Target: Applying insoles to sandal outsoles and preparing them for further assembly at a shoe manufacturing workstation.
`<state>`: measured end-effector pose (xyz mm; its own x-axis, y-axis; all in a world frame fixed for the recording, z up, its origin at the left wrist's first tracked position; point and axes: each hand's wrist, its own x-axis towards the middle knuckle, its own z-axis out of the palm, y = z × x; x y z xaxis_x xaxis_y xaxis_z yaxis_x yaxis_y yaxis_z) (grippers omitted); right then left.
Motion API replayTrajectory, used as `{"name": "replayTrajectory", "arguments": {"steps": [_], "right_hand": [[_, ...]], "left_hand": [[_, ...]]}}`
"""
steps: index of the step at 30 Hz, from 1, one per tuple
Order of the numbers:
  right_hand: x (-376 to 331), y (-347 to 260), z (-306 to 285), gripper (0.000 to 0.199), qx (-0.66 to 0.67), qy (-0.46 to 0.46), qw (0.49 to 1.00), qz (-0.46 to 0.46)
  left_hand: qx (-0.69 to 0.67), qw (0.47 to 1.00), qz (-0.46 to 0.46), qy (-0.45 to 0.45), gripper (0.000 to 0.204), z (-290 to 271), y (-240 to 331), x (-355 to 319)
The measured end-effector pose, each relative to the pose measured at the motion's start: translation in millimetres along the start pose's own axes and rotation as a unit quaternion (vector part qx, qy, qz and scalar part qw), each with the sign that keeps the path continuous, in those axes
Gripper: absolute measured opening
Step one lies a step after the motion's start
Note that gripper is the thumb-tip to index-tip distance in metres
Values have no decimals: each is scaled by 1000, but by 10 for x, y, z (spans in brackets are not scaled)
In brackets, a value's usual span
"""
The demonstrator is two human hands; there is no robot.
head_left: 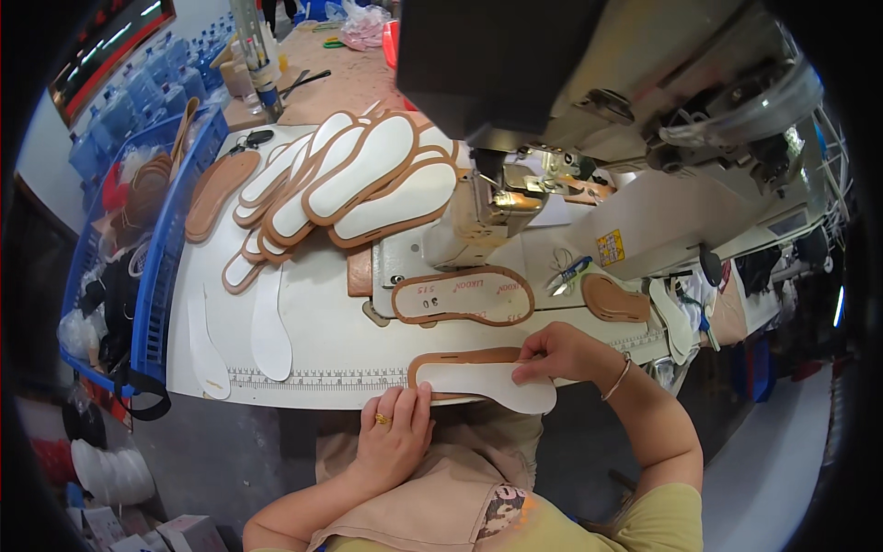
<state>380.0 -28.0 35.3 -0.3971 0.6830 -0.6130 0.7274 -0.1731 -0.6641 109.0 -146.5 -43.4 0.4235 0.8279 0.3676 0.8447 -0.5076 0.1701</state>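
At the front edge of the table lies a brown insole piece (505, 355) with a white insole sheet (469, 375) over it. The sheet's right end sticks out past the brown one, over the table edge. My right hand (566, 354) pinches the sheet near that end, thumb against index finger. My left hand (394, 434), a ring on one finger, is closed with its fingertips at the left end of the two pieces; what lies under them is partly hidden. Just beyond, another brown-edged insole (463, 296) with a printed light face rests beside the sewing machine (474, 216).
A heap of brown-edged white insoles (363, 175) covers the table's back left. Two white sheets (271, 329) lie near the printed ruler (317, 378). Snips (568, 273) and stacked brown pieces (614, 299) are at right. A blue crate (152, 285) stands left.
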Motion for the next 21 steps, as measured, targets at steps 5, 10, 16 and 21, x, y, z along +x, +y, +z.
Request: {"name": "replayTrajectory", "arguments": {"steps": [5,10,16,21], "right_hand": [[32,62,-31,32,-12,30,999,9],[44,71,-3,30,-43,45,998,11],[104,95,0,31,-68,54,996,-33],[104,90,-14,32,-68,47,996,-22]], "left_hand": [[-9,1000,-5,-6,68,-21,16,13],[-15,1000,-11,-9,68,-52,32,51],[-11,1000,-10,-15,68,-77,38,67],[-8,1000,-4,-17,69,-60,46,63]]}}
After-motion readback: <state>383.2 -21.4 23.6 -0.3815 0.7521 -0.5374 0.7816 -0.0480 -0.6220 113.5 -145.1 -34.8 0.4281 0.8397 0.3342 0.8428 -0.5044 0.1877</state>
